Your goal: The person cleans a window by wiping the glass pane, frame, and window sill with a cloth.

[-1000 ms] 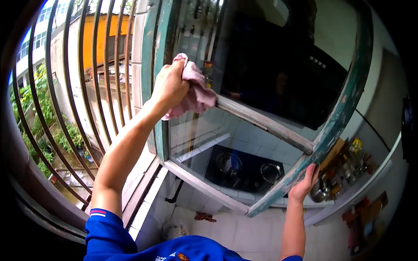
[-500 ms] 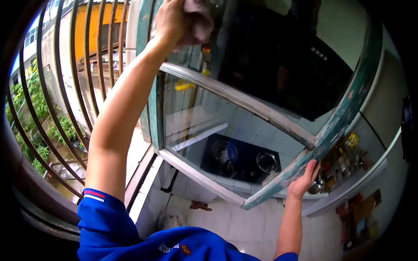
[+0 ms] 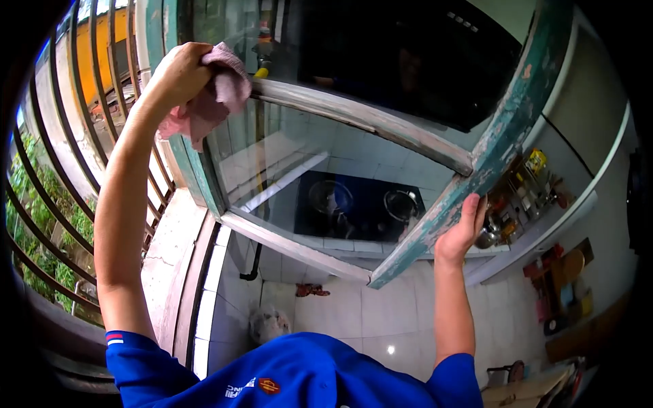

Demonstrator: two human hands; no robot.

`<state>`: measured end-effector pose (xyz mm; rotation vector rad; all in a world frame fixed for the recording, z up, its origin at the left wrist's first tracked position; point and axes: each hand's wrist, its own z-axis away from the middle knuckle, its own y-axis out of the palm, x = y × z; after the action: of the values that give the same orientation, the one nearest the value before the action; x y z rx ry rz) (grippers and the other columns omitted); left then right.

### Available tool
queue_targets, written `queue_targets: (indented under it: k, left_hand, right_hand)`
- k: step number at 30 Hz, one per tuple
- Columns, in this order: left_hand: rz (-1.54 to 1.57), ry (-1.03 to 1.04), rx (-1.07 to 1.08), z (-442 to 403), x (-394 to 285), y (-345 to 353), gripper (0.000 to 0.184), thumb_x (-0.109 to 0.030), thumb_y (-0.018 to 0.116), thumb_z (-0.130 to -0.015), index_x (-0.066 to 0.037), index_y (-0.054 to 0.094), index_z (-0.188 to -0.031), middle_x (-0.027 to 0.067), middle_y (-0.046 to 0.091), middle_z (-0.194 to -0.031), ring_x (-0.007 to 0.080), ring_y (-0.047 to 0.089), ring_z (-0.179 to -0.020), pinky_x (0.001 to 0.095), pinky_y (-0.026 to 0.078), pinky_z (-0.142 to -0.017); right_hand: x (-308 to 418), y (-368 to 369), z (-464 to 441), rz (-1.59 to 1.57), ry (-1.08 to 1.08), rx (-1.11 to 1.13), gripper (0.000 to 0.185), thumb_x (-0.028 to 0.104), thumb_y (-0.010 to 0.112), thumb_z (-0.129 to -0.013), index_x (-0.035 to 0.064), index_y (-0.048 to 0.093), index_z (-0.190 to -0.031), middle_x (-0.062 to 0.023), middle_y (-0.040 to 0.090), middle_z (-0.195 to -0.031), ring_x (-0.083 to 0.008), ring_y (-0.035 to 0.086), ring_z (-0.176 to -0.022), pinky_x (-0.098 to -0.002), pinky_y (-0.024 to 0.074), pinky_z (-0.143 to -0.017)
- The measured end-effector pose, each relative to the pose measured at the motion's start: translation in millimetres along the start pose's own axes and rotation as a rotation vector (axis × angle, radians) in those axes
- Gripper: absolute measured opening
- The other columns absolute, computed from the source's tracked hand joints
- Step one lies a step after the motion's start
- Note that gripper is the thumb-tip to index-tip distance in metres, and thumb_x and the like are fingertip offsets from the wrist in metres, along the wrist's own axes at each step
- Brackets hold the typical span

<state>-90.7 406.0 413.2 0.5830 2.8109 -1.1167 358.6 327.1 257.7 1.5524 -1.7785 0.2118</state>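
Two hands: left clutches pink cloth, right touches window frame, grip unclear; shirt lettering illegible

around a weathered green wooden window sash

has dark metal bars at far left, a pink cloth in the left hand by the left upright, and the right hand at the right upright. shows a black range hood behind the upper pane, a black glass cooktop behind the lower pane.

Matt cloth, flaking-painted window frame
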Motion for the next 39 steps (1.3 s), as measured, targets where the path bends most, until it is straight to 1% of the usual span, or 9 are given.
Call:
queue_targets:
  k: [8, 10, 18, 26, 28, 29, 32, 35, 39]
  left_hand:
    - [-0.045, 0.139, 0.081, 10, -79, 3, 0.038, 0.013, 0.051, -0.064, 0.003, 0.069, -0.097, 0.0227, 0.070, -0.093, 0.0343, 0.070, -0.083, 0.0389, 0.058, -0.078]
    - [-0.066, 0.323, 0.016, 12, -104, 10, 0.037, 0.014, 0.050, -0.064, 0.004, 0.068, -0.095, 0.0237, 0.069, -0.092, 0.0359, 0.069, -0.082, 0.0411, 0.057, -0.077]
    - [0.361, 0.690, 0.214, 15, -234, 28, 0.044, 0.011, 0.054, -0.059, 0.004, 0.069, -0.100, 0.0237, 0.069, -0.089, 0.0359, 0.069, -0.080, 0.0415, 0.055, -0.076]
    - [0.484, 0.716, 0.275, 13, -272, 43, 0.040, 0.005, 0.061, -0.073, 0.002, 0.065, -0.112, 0.0210, 0.069, -0.098, 0.0355, 0.067, -0.090, 0.0367, 0.052, -0.085]
    - [0.557, 0.778, 0.110, 11, -267, 48, 0.036, 0.000, 0.063, -0.080, 0.000, 0.063, -0.116, 0.0187, 0.067, -0.104, 0.0332, 0.067, -0.092, 0.0359, 0.052, -0.087]
    - [0.682, 0.807, 0.061, 11, -268, 55, 0.024, -0.004, 0.057, -0.077, 0.002, 0.065, -0.099, 0.0222, 0.068, -0.091, 0.0395, 0.066, -0.085, 0.0409, 0.052, -0.078]
    - [0.647, 0.968, 0.170, 8, -268, 56, 0.010, -0.005, 0.052, -0.083, -0.001, 0.055, -0.092, 0.0187, 0.061, -0.077, 0.0374, 0.062, -0.072, 0.0413, 0.048, -0.066]
    - [0.803, 0.861, 0.179, 13, -256, 41, 0.029, 0.002, 0.052, -0.078, 0.002, 0.058, -0.106, 0.0237, 0.064, -0.095, 0.0395, 0.063, -0.089, 0.0410, 0.049, -0.076]
    - [1.050, 0.505, 0.306, 28, -267, 11, 0.025, -0.002, 0.055, -0.088, 0.000, 0.057, -0.112, 0.0151, 0.064, -0.099, 0.0227, 0.061, -0.096, 0.0325, 0.048, -0.082]
  right_hand:
    - [6, 3, 2, -0.009, 0.017, 0.029, 0.043, 0.029, 0.050, -0.101, -0.0002, 0.048, -0.133, -0.0088, 0.053, -0.130, -0.0193, 0.048, -0.116, -0.0309, 0.0336, -0.102]
    - [7, 4, 2, -0.011, 0.013, 0.036, 0.043, 0.030, 0.050, -0.102, 0.0002, 0.049, -0.133, -0.0083, 0.053, -0.128, -0.0185, 0.048, -0.114, -0.0300, 0.0342, -0.100]
    - [7, 0, 1, -0.042, 0.091, 0.035, 0.040, 0.031, 0.052, -0.101, 0.0000, 0.050, -0.126, -0.0068, 0.055, -0.119, -0.0157, 0.050, -0.105, -0.0274, 0.0378, -0.093]
    - [-16, -13, -5, 0.496, -0.207, 0.067, 0.036, 0.028, 0.053, -0.100, 0.0014, 0.048, -0.124, -0.0021, 0.052, -0.108, -0.0086, 0.045, -0.094, -0.0226, 0.0364, -0.085]
    - [-19, -10, -7, 0.507, -0.257, 0.075, 0.036, 0.028, 0.053, -0.100, 0.0012, 0.048, -0.123, -0.0025, 0.053, -0.107, -0.0089, 0.045, -0.094, -0.0233, 0.0368, -0.085]
    - [-18, -6, -7, 0.233, -0.113, 0.029, 0.035, 0.028, 0.053, -0.100, 0.0012, 0.049, -0.122, -0.0029, 0.053, -0.107, -0.0093, 0.046, -0.094, -0.0238, 0.0369, -0.086]
    - [-8, -4, -5, 0.004, 0.019, 0.010, 0.034, 0.029, 0.052, -0.101, 0.0011, 0.051, -0.120, -0.0034, 0.053, -0.106, -0.0100, 0.046, -0.094, -0.0252, 0.0371, -0.087]
    - [-17, -13, -7, 0.492, -0.249, 0.066, 0.037, 0.032, 0.054, -0.100, 0.0023, 0.050, -0.121, -0.0013, 0.053, -0.106, -0.0094, 0.046, -0.094, -0.0237, 0.0373, -0.087]
    - [-3, -1, -2, -0.112, 0.040, 0.056, 0.038, 0.029, 0.057, -0.100, 0.0021, 0.047, -0.124, -0.0016, 0.054, -0.109, -0.0085, 0.048, -0.097, -0.0229, 0.0379, -0.090]
